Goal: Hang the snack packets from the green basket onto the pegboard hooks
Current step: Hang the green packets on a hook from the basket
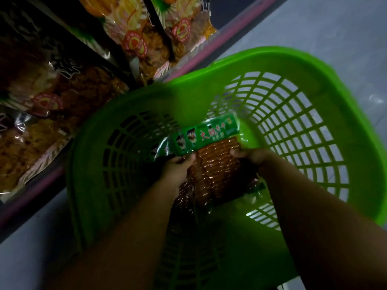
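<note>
A green slatted basket (pixel 297 114) stands on the floor below me. Inside it lies a clear snack packet (pixel 211 155) with a green header card and reddish-brown sticks. My left hand (pixel 178 170) grips the packet's left edge, fingers curled over it. On the packet's right edge my right hand (pixel 251 158) holds it, partly hidden behind the wrist. More dark packets lie under it at the basket's bottom. No pegboard hooks are visible.
Several large snack bags (pixel 134 38) with orange and red prints stand on a low shelf at the upper left. The shelf's pinkish front edge (pixel 188 59) runs diagonally just beyond the basket. Grey floor (pixel 314 28) lies at the upper right.
</note>
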